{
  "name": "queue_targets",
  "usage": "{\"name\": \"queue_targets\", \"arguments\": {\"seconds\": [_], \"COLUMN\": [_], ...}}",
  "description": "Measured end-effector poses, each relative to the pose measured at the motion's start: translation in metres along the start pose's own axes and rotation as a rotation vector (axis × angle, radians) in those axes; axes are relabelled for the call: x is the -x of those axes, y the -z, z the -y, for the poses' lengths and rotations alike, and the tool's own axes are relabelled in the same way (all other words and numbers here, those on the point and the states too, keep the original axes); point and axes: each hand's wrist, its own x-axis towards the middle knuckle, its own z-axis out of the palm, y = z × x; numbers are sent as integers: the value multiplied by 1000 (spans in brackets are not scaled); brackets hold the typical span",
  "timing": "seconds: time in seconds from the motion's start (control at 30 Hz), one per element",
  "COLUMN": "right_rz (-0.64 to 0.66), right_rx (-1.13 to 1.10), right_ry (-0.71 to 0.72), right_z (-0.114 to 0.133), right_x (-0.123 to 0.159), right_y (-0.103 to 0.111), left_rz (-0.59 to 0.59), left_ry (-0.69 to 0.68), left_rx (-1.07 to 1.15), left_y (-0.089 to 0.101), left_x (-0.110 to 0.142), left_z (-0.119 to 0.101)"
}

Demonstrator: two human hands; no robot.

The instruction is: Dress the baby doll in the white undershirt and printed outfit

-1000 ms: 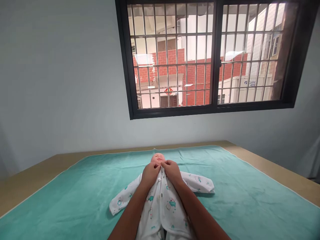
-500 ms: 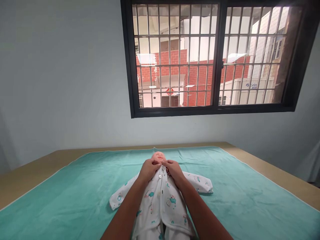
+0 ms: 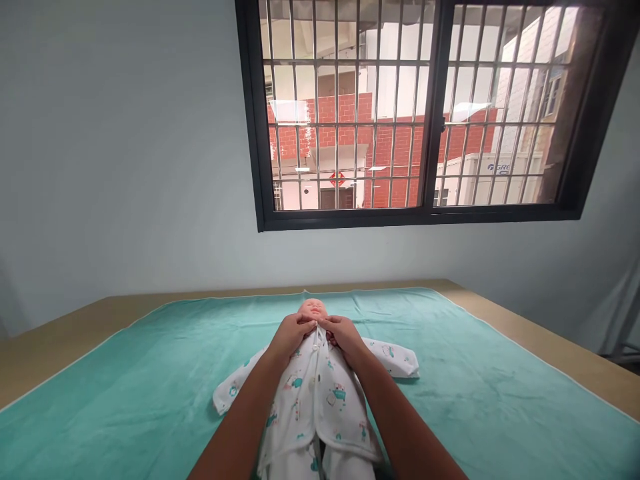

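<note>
Picture a clock laid on the doll's shirt (image 3: 338, 407), with twelve toward the doll's head. Nearest, at six o'clock, lie the doll's pants (image 3: 347, 467), and the two sides of the shirt part there at the hem. One sleeve (image 3: 230, 392) sticks out near nine o'clock and the other sleeve (image 3: 395, 360) near three. A small round fastener (image 3: 315, 347) shows on the front, just below the hands. The left hand (image 3: 290, 337) is at eleven o'clock and the right hand (image 3: 345, 337) at one. Their fingers are narrow, pinching the collar (image 3: 317, 327) with the tips almost meeting. The doll's head (image 3: 313, 307) pokes out at twelve, just past them. A green cloth (image 3: 150, 380) lies under the doll on a table (image 3: 550, 350). Farther off is a pale wall (image 3: 125, 147), with a barred window (image 3: 436, 113) toward one o'clock.

The step looks like doing up the shirt at the neck. The next move seems to call for lining up both edges and a firm press, without pushing on the doll's chin.

Half a second ago the hands were at the collar too. Now everything sits a little toward ten o'clock in view, so the head camera probably turned.
</note>
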Motion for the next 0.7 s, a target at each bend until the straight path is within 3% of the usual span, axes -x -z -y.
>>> {"name": "queue_targets", "arguments": {"seconds": [0.27, 0.7], "right_rz": [79, 88], "right_rx": [-50, 42], "right_ry": [1, 28], "right_z": [3, 8], "right_x": [2, 11], "right_y": [4, 4], "left_rz": [-12, -52], "left_ry": [-1, -70], "left_rx": [24, -125], "left_y": [-3, -5], "left_x": [-3, -7], "left_z": [3, 8]}}
